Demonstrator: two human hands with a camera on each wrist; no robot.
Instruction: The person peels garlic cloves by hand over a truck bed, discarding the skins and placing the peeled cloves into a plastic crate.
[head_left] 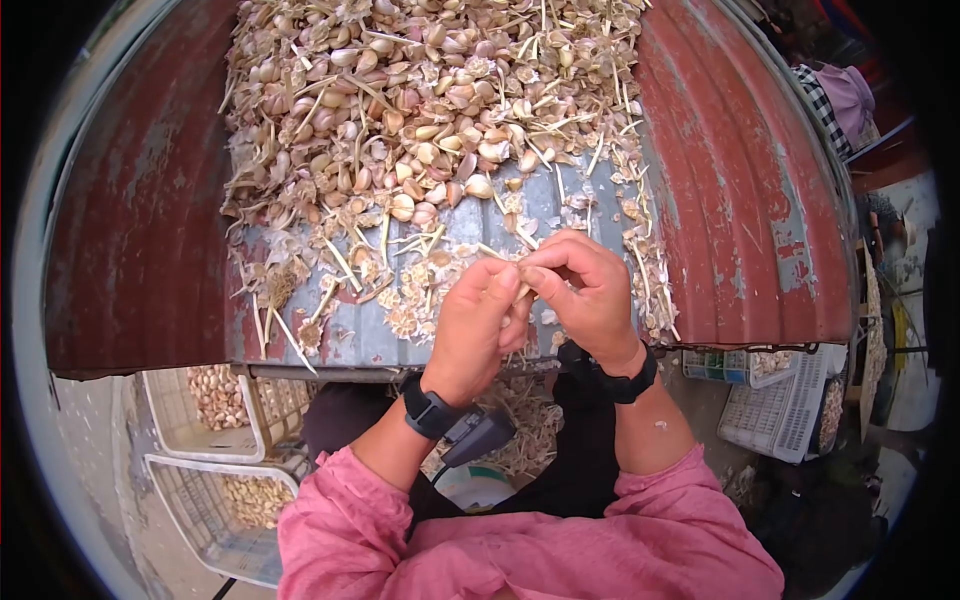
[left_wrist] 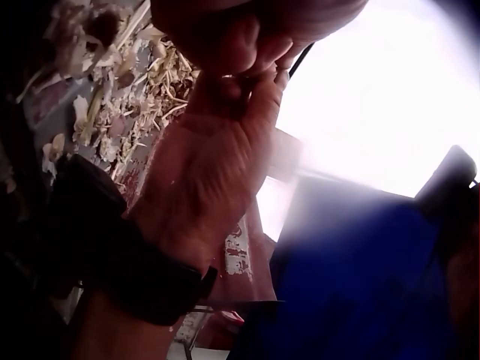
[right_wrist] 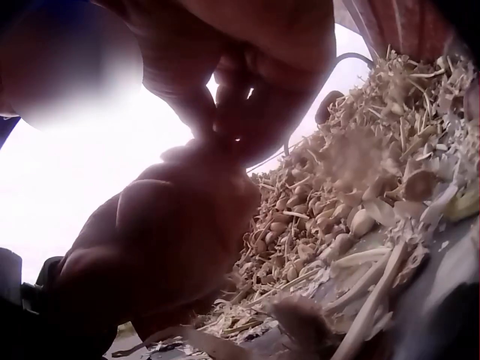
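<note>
Both hands meet fingertip to fingertip low over the metal table's near part in the head view. The left hand (head_left: 480, 318) pinches a small pale garlic piece (head_left: 523, 290) between thumb and fingers, and the right hand (head_left: 590, 300) pinches at the same piece from the other side. Fingers cover most of it. The left wrist view has the left hand (left_wrist: 255, 34) dark at the top, touching the right hand (left_wrist: 217, 157). In the right wrist view the right hand (right_wrist: 247, 67) is above the left hand (right_wrist: 165, 225); what they hold is too dark to tell.
A large heap of garlic cloves (head_left: 400, 110) covers the table's far part, with loose stems and skins nearer. Red corrugated metal (head_left: 740, 200) flanks it. Crates with cloves (head_left: 215, 455) stand below left, another crate (head_left: 775, 410) below right. Peelings (head_left: 530, 415) lie between the legs.
</note>
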